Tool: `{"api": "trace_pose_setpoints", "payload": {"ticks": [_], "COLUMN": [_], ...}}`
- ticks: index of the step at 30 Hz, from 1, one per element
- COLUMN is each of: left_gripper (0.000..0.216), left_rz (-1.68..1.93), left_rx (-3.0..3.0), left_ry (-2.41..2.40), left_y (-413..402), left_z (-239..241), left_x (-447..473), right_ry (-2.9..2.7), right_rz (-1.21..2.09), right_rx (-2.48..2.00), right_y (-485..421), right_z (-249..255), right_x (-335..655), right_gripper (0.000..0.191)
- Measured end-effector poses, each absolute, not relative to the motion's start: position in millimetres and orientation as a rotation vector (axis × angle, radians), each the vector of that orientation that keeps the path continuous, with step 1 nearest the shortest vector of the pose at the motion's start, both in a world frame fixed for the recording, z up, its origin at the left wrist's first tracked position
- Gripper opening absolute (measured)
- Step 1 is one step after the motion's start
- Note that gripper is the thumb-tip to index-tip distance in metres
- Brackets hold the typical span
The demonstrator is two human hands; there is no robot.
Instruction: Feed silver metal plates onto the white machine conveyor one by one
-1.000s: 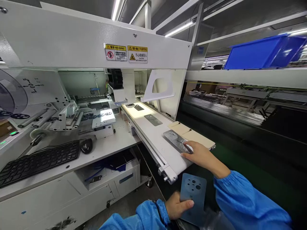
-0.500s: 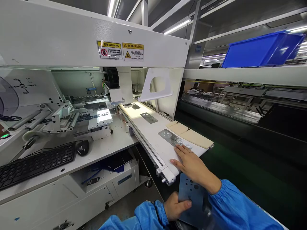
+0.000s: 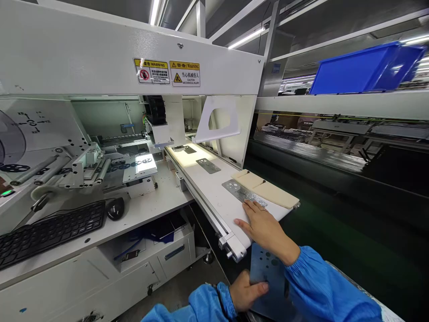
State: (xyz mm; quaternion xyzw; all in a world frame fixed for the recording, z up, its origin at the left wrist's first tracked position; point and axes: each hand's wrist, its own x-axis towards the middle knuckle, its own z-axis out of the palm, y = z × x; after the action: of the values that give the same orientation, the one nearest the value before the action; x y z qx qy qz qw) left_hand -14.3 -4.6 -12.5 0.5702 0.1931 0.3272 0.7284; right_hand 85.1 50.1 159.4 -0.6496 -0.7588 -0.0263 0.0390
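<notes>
My right hand (image 3: 264, 226) lies flat and open on the white conveyor belt (image 3: 214, 194), its fingertips on the near end of a shiny metal plate (image 3: 240, 191) with holes. A cream guide pad (image 3: 268, 190) sits just right of that plate. Farther up the belt lie another grey plate (image 3: 208, 165) and a dark one (image 3: 189, 150) under the machine head. My left hand (image 3: 246, 293) grips the lower edge of a blue-grey plate with round holes (image 3: 264, 273), held upright below the belt's end. Both arms wear blue sleeves.
A white machine housing (image 3: 134, 62) with yellow warning labels (image 3: 167, 72) spans above the belt. A black keyboard (image 3: 50, 232) and mouse (image 3: 115, 208) rest on the white bench at left. A dark green conveyor (image 3: 335, 232) runs at right; a blue bin (image 3: 362, 67) sits on the upper shelf.
My right hand has let go of the shiny plate's end and slid back flat on the belt. The plate has travelled up the belt toward the machine. My left hand keeps its plate.
</notes>
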Motion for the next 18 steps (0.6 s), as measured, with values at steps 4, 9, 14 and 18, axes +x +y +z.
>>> {"api": "trace_pose_setpoints", "payload": {"ticks": [4,9,14,18], "left_gripper": [0.073,0.069,0.073,0.073], "left_rz": [0.748,0.754,0.747,0.765], "left_rx": [1.248,1.239,1.105,1.078], "left_ry": [0.392,0.374,0.355,0.319], "left_y": [-4.7,-2.6,-4.4,-7.2], "left_z": [-11.5,-14.1,-20.0,-18.7], "left_x": [-13.9,-13.3,-10.2,-10.8], "right_ry": [-2.313,-2.294,-2.133,-1.881], "right_rz": [-0.058,-0.045,-0.056,0.067], "right_rx": [-1.986,-1.893,-1.724,-1.734], "right_y": [52.5,51.1,19.0,-31.3], "right_z": [160.1,159.8,163.6,157.5], "right_x": [82.3,86.5,117.6,152.9], "right_gripper": [0.072,0.07,0.062,0.054]}}
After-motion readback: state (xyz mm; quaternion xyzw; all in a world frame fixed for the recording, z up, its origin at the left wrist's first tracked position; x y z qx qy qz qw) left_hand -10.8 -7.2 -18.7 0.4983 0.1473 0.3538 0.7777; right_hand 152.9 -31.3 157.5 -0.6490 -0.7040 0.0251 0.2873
